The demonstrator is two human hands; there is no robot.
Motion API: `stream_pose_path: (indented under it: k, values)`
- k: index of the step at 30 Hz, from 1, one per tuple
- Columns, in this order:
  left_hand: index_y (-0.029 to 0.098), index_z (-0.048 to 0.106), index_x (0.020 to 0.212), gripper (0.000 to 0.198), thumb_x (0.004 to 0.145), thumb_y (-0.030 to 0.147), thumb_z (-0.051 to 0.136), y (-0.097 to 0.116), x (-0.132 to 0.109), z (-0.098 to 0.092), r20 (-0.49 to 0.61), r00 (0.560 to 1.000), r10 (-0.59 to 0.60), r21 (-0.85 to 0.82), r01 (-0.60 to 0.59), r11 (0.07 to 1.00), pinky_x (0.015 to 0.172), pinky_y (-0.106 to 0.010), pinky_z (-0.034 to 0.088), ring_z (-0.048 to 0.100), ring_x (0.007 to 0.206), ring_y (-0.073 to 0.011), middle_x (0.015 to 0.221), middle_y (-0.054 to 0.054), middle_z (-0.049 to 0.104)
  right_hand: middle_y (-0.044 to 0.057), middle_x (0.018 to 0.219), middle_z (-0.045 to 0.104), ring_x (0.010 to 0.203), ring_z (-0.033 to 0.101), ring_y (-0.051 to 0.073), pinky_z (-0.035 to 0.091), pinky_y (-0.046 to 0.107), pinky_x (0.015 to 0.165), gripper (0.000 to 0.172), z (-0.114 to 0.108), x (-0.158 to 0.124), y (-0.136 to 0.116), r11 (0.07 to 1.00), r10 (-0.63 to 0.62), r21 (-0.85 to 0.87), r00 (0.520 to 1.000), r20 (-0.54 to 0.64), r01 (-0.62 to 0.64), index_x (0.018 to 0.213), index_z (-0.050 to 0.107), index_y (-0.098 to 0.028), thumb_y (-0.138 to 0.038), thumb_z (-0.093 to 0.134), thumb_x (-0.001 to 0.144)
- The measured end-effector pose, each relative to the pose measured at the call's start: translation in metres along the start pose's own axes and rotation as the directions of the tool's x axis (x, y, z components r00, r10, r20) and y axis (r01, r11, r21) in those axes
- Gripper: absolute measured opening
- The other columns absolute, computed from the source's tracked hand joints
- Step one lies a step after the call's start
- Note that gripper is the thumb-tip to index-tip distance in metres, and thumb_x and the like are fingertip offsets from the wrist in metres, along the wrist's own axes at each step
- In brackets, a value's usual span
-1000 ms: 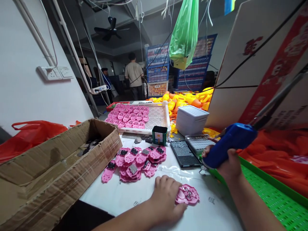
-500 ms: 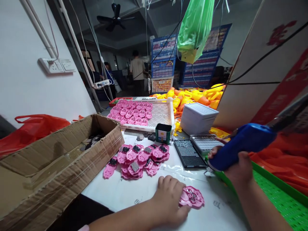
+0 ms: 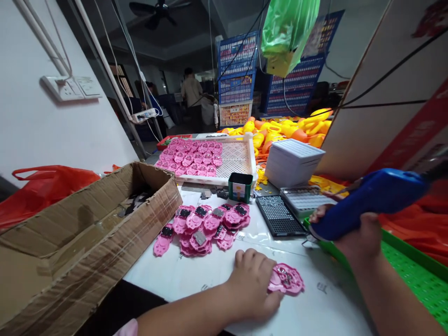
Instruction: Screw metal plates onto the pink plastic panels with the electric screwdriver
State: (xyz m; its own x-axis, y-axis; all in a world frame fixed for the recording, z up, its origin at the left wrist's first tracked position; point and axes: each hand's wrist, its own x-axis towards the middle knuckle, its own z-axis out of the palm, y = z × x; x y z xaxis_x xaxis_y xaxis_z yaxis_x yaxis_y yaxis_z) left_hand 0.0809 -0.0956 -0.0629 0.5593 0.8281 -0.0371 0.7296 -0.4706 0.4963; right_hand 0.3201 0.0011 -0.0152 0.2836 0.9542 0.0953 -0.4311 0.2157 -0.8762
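Note:
My left hand [image 3: 252, 282] lies on the white-covered table, its fingers and thumb closed round the left end of a pink plastic shell [image 3: 289, 279]. Small shiny metal pieces show inside that shell. In my right hand [image 3: 362, 242] is a blue electric screwdriver [image 3: 371, 200], raised above the table's right side and tilted. Its tip is hard to make out near the green tray. Beyond my left hand lies a heap of pink shells [image 3: 206, 228], several with black or grey squares on them.
A cardboard box [image 3: 147, 228] stands at left. At the back, a white tray [image 3: 236, 158] holds rows of pink shells. A green tin [image 3: 240, 187], a black perforated tray [image 3: 280, 215], stacked white trays [image 3: 293, 161] and a green tray [image 3: 402, 266] lie ahead and right.
The view has shifted a little, so most things sit slightly higher and further right, on the table. Both hands keep their holds, and the shell stays under my left hand.

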Motion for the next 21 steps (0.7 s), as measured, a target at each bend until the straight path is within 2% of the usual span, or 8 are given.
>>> stream_pose_path:
  k: [8,12,17,19,21]
  values:
    - [0.018,0.049,0.136,0.054,0.09,0.045,0.058,-0.001,-0.0003,0.0009,-0.052,0.998,0.03,-0.017,-0.031,0.999,0.109,-0.052,0.031,0.043,0.127,-0.0327,0.132,-0.013,0.058,0.002,0.053,0.063,0.047,0.058,0.02,0.05,0.033,0.045,0.082,-0.0041,-0.0024,0.0009,0.998,-0.06,-0.004,0.997,0.048,0.06,0.093,0.072,-0.025,-0.079,0.078,0.032]
    - [0.019,0.053,0.134,0.053,0.087,0.043,0.061,-0.0019,0.0027,-0.0019,-0.073,0.995,0.069,-0.004,-0.069,0.998,0.104,-0.053,0.037,0.049,0.121,-0.0329,0.126,-0.013,0.062,0.001,0.052,0.062,0.044,0.056,0.02,0.049,0.035,0.045,0.08,-0.0043,-0.0018,0.0006,0.997,-0.074,-0.031,0.996,0.055,0.075,0.094,0.07,-0.025,-0.081,0.075,0.037]
    - [0.018,0.055,0.134,0.059,0.084,0.047,0.068,-0.0068,0.0051,0.0019,-0.087,0.992,0.092,-0.009,-0.093,0.996,0.105,-0.057,0.038,0.048,0.126,-0.0364,0.127,-0.015,0.064,0.001,0.051,0.062,0.044,0.057,0.021,0.049,0.036,0.046,0.079,-0.0036,0.0016,0.0013,0.995,-0.086,-0.043,0.996,0.024,0.087,0.085,0.069,-0.024,-0.082,0.074,0.031]
    - [0.018,0.056,0.134,0.066,0.081,0.053,0.071,-0.0068,0.0033,0.0028,-0.129,0.986,0.109,-0.017,-0.112,0.994,0.104,-0.058,0.04,0.049,0.127,-0.0385,0.128,-0.016,0.064,0.001,0.05,0.062,0.043,0.058,0.021,0.048,0.036,0.046,0.076,-0.0032,0.0017,0.0007,0.996,-0.084,-0.042,0.996,0.02,0.085,0.079,0.068,-0.024,-0.082,0.074,0.031]
    - [0.017,0.06,0.13,0.064,0.079,0.053,0.073,-0.0044,0.0011,-0.0042,-0.212,0.969,0.13,-0.018,-0.137,0.99,0.1,-0.055,0.046,0.056,0.12,-0.0367,0.123,-0.016,0.067,0.001,0.05,0.061,0.042,0.057,0.021,0.047,0.036,0.045,0.074,-0.0032,0.0011,-0.0002,0.995,-0.09,-0.041,0.996,0.024,0.091,0.078,0.067,-0.025,-0.083,0.074,0.032]
